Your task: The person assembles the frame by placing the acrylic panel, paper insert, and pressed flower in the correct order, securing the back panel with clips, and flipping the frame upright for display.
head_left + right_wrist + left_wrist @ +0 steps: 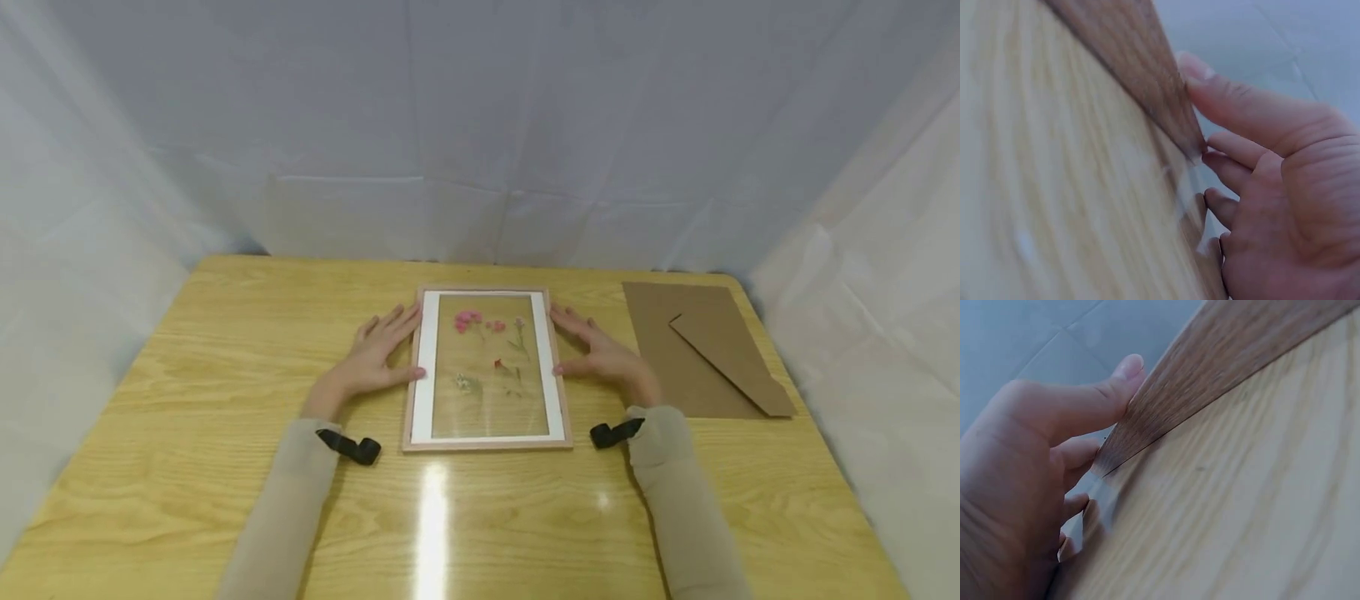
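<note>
The left hand (369, 360) and right hand (609, 358), both uncurled, touched the picture frame (487, 447) on each side, so gentle, even pushing seemed best.

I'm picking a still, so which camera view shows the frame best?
The head view: it shows nearly the whole frame from above, flowers included. The left wrist view shows only part of its edge, beside the left hand; the right wrist view, likewise, beside the right hand.
</note>
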A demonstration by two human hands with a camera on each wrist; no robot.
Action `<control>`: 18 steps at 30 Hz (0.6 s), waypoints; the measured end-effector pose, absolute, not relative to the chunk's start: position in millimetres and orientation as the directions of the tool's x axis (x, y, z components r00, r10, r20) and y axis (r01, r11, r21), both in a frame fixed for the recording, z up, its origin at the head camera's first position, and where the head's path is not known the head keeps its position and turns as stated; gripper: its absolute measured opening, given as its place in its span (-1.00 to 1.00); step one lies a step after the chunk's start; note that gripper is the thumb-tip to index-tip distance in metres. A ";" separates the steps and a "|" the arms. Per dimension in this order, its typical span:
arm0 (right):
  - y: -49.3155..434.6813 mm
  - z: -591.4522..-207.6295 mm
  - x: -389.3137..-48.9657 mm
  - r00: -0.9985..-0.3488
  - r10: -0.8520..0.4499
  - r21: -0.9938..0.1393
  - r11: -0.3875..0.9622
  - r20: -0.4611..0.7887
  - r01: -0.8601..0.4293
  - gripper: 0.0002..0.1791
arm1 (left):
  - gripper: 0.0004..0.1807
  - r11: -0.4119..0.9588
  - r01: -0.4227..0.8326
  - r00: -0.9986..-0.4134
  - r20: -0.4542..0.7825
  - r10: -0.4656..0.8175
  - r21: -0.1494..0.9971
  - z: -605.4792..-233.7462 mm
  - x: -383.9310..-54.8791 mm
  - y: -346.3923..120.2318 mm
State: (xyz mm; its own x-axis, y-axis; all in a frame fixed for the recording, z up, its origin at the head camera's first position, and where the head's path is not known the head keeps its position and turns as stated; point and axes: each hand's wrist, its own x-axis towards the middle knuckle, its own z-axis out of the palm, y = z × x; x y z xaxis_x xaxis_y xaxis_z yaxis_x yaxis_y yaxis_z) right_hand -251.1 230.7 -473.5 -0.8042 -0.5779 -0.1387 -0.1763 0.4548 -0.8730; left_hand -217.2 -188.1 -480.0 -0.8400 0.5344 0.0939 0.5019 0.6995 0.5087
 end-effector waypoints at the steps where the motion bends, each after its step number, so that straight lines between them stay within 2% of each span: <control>1: 230.6 -475.2 -251.3 -0.801 -0.589 -0.872 0.443 -0.110 -0.206 0.10 | 0.07 0.701 0.506 -0.840 0.101 0.534 0.503 -480.9 -217.2 -188.3; 5: 230.2 -474.6 -249.4 -0.764 -0.645 -0.846 0.415 -0.014 -0.334 0.05 | -0.01 0.712 0.518 -0.837 0.112 0.536 0.474 -486.6 -217.7 -188.2; 11: 220.7 -446.2 -235.8 -0.745 -0.667 -0.832 0.419 -0.012 -0.362 0.00 | -0.13 0.726 0.516 -0.843 0.119 0.525 0.455 -487.1 -214.0 -185.6; 18: 226.7 -468.3 -245.0 -0.751 -0.660 -0.830 0.404 0.027 -0.384 0.02 | -0.15 0.743 0.510 -0.850 0.120 0.513 0.435 -485.7 -212.0 -183.0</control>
State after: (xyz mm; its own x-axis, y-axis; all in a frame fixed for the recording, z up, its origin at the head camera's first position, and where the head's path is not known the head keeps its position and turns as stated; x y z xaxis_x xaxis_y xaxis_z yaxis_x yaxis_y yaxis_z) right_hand -245.0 226.7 -468.3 -0.7511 -0.6597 0.0266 -0.3840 0.4038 -0.8303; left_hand -212.0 -183.0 -485.7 -0.8499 0.5131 0.1199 0.5096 0.7426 0.4347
